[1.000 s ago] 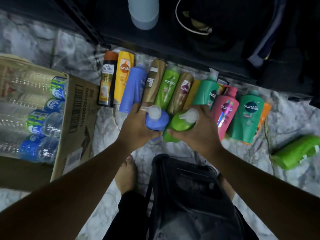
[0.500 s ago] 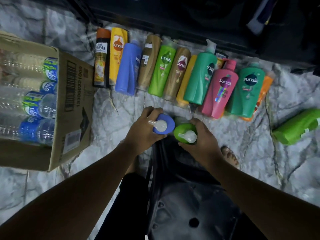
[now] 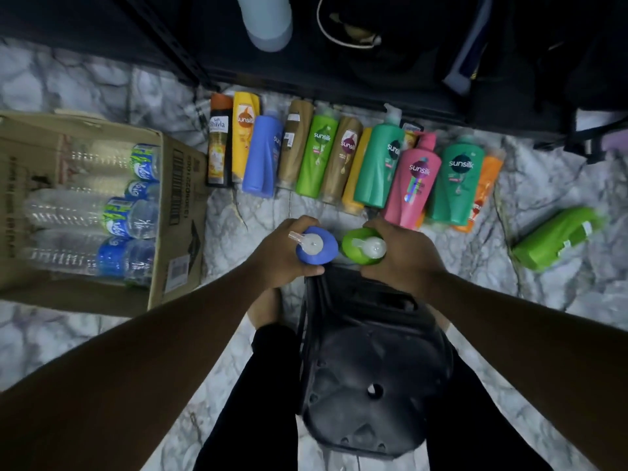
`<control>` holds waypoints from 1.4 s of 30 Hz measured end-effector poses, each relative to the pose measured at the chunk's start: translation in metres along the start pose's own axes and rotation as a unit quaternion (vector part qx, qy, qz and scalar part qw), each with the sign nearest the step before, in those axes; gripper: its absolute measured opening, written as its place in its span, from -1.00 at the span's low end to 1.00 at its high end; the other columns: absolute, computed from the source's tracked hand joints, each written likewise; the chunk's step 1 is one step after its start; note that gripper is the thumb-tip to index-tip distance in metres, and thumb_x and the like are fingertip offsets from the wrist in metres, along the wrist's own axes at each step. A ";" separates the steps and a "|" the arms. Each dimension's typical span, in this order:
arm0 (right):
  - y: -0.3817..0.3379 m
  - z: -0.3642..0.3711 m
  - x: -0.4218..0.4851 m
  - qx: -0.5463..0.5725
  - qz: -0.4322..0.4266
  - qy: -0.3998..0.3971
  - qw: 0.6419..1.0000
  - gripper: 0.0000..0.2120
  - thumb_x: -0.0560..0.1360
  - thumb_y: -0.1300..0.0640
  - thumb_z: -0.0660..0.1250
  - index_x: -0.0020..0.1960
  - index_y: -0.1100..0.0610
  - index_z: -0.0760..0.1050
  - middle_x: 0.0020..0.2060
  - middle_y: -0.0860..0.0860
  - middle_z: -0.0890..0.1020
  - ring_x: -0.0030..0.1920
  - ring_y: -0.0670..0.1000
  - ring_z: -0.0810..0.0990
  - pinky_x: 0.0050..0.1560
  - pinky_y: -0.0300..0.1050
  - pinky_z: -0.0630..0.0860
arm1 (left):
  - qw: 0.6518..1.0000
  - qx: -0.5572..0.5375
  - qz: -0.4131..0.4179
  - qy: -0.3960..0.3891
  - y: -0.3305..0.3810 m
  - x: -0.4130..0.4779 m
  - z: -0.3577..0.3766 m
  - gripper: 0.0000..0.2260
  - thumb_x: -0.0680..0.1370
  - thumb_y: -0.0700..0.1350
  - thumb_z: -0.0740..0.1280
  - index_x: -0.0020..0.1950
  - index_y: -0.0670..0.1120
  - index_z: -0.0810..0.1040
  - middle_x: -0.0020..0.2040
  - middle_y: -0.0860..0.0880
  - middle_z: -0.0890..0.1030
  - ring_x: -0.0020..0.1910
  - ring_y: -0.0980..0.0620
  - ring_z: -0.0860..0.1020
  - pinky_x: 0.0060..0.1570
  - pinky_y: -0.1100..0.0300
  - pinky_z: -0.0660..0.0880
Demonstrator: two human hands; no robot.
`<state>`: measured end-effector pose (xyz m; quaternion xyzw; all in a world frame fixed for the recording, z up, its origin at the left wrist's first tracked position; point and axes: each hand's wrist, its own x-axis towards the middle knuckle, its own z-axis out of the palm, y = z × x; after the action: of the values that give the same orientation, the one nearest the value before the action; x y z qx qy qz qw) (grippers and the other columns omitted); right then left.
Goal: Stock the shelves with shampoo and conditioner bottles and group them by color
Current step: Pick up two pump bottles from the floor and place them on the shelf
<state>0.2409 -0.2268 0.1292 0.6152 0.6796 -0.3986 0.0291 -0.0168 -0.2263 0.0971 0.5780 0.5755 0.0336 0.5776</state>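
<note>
My left hand (image 3: 277,254) grips a blue pump bottle (image 3: 323,251) seen from its top, and my right hand (image 3: 406,258) grips a green pump bottle (image 3: 353,246) beside it. Both bottles are held upright above the marble floor, just in front of a black stool (image 3: 370,362). A row of shampoo bottles (image 3: 339,158) in several colours lies on the floor against the dark shelf unit (image 3: 339,73). One more green bottle (image 3: 554,237) lies apart at the right.
A cardboard box (image 3: 176,212) of water bottles sits on the floor at the left. A pale cylinder (image 3: 268,22) and a cord lie on the dark shelf. My legs straddle the stool.
Both hands have pulled the blue and green bottles back from the row toward the stool. The view has tilted up again, showing the shelf's contents.
</note>
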 end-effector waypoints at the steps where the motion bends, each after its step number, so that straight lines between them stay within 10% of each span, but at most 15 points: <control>1: -0.011 -0.017 -0.013 0.010 -0.003 0.015 1.000 -0.33 0.22 -0.16 0.55 0.28 -0.09 0.46 0.01 -0.06 0.69 -0.02 0.12 0.66 -0.05 -0.03 0.57 | 1.000 -0.015 0.001 0.006 0.016 -0.017 -0.006 -0.33 0.26 0.03 0.66 0.31 0.15 0.47 0.24 0.01 0.52 0.19 0.02 0.56 0.23 -0.04 0.52; 10: -0.148 -0.234 -0.194 0.174 -0.054 0.149 0.972 -0.31 0.18 -0.23 0.55 0.28 -0.14 0.52 0.09 -0.17 0.64 0.08 -0.15 0.62 0.10 -0.13 0.56 | 0.974 -0.196 0.073 0.090 0.259 -0.233 -0.093 -0.39 0.27 0.08 0.64 0.24 0.41 0.51 0.23 0.31 0.58 0.28 0.21 0.55 0.34 0.03 0.50; 15: -0.228 -0.348 -0.286 0.289 -0.088 0.270 0.914 -0.29 0.18 -0.08 0.71 0.22 -0.15 0.45 0.10 -0.17 0.66 0.12 -0.11 0.64 0.11 -0.24 0.52 | 0.956 -0.175 0.139 0.191 0.382 -0.325 -0.135 -0.33 0.30 0.16 0.65 0.31 0.32 0.41 0.28 0.31 0.54 0.31 0.15 0.52 0.14 0.22 0.53; 20: -0.295 -0.443 -0.350 0.395 -0.136 0.368 0.831 -0.35 0.19 0.00 0.72 0.18 -0.15 0.49 0.09 -0.04 0.68 0.08 0.01 0.67 0.11 0.06 0.60 | 0.923 -0.146 0.246 0.256 0.495 -0.389 -0.178 -0.36 0.28 0.20 0.57 0.31 0.35 0.41 0.24 0.26 0.58 0.22 0.15 0.58 0.12 0.12 0.54; 23: -0.328 -0.495 -0.382 0.439 -0.177 0.402 0.784 -0.42 0.23 0.03 0.70 0.15 -0.19 0.52 0.08 -0.01 0.69 0.07 0.05 0.69 0.05 0.08 0.63 | 0.892 -0.167 0.322 0.272 0.559 -0.416 -0.204 -0.37 0.30 0.13 0.60 0.31 0.35 0.46 0.27 0.14 0.61 0.24 -0.01 0.61 0.11 -0.13 0.59; 27: -0.364 -0.565 -0.413 0.470 -0.238 0.436 0.729 -0.38 0.21 0.09 0.70 0.20 -0.06 0.53 0.04 0.00 0.72 0.02 0.03 0.72 -0.05 -0.11 0.63 | 0.845 -0.183 0.414 0.286 0.645 -0.447 -0.237 -0.43 0.39 0.06 0.64 0.32 0.24 0.49 0.23 0.14 0.65 0.20 0.09 0.64 0.07 0.21 0.60; 32: -0.409 -0.651 -0.436 0.489 -0.310 0.453 0.678 -0.53 0.30 0.02 0.57 0.19 -0.09 0.56 -0.04 0.05 0.73 -0.06 0.11 0.74 -0.18 0.09 0.67 | 0.788 -0.183 0.499 0.310 0.738 -0.467 -0.276 -0.49 0.41 0.02 0.57 0.31 0.23 0.51 0.17 0.08 0.68 0.09 0.04 0.69 0.00 0.08 0.65; 42: -0.469 -0.812 -0.447 0.422 -0.398 0.506 0.638 -0.55 0.38 -0.07 0.59 0.21 -0.04 0.56 0.01 0.00 0.74 0.01 0.05 0.73 0.13 0.19 0.63 | 0.689 -0.179 0.598 0.369 0.891 -0.491 -0.351 -0.53 0.40 0.11 0.53 0.29 0.13 0.54 0.09 0.15 0.68 0.04 0.08 0.69 -0.03 0.15 0.65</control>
<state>0.3118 -0.0857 1.1560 0.3358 0.5255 -0.2411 -0.7436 0.1302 -0.0577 1.1497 0.6266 0.2580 0.6847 0.2683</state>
